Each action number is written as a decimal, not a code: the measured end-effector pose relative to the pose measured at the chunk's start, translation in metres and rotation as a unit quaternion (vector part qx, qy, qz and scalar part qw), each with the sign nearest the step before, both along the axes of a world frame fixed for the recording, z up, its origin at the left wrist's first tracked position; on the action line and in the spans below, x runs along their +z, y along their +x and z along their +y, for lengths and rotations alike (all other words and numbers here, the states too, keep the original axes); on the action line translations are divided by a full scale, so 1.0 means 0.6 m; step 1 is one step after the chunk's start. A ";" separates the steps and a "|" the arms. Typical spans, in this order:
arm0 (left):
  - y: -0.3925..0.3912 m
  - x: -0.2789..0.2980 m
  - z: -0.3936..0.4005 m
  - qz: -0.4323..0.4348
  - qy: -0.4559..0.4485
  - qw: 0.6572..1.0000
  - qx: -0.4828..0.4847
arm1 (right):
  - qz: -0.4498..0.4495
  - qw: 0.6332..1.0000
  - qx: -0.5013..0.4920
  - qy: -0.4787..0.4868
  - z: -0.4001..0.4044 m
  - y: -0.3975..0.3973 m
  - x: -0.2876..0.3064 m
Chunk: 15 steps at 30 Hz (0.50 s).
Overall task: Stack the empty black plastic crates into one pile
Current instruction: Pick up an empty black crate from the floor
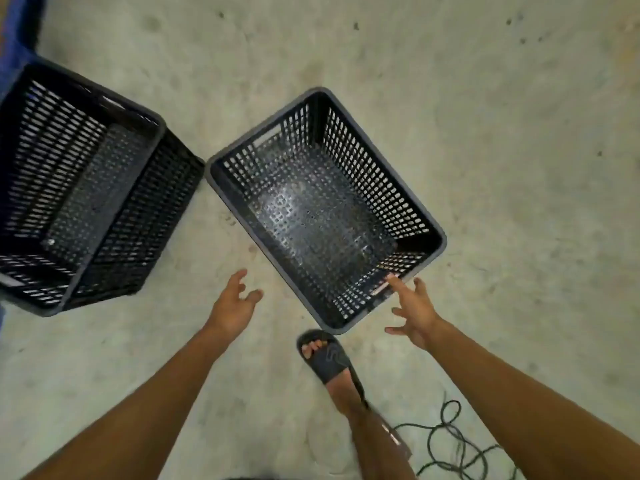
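You stand on a big grey floor [485,133] with two black crates on it. The bigger-looking one is the left crate [79,188], well off to your left, and it looks tall (it may already be more than one crate, but you cannot tell for sure). The middle crate [325,209] sits right in front of you, empty, with its open top up. The two crates almost touch at one corner.

The middle crate is turned at a slant. Its long way runs from near your right hand up and away to the left. Its near short end points at you, just past your foot in a black sandal [327,362].

Your right hand [414,313] is the closer one. Its fingers are spread and loose, and one fingertip touches the rim of the near short end. It holds nothing yet. Your left hand [233,303] is loose and empty too, hanging over the floor just beside the crate's long left side, not touching it.

To lift it, you probably need your left hand to reach further in. A thin dark cable [450,441] lies on the floor by your right leg, so mind your step.
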<state>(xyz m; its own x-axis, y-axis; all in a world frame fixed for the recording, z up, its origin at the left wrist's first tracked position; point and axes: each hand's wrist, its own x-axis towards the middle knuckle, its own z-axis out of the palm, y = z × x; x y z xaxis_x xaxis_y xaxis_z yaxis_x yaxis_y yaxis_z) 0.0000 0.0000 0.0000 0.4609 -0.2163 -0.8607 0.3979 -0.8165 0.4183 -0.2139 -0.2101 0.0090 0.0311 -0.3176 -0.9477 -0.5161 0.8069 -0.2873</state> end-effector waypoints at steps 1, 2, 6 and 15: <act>0.002 -0.044 -0.015 0.010 0.005 1.000 0.022 | 0.012 1.000 -0.018 -0.003 -0.007 0.006 -0.038; 0.001 -0.083 -0.025 0.030 0.010 0.999 0.042 | 0.018 0.999 -0.034 -0.004 -0.011 0.008 -0.075; 0.007 -0.193 -0.079 0.089 -0.016 0.988 0.128 | 0.012 0.989 -0.125 -0.084 0.007 0.021 -0.189; 0.004 -0.242 -0.104 0.125 -0.088 0.951 0.269 | -0.003 0.971 -0.214 -0.109 0.024 0.006 -0.198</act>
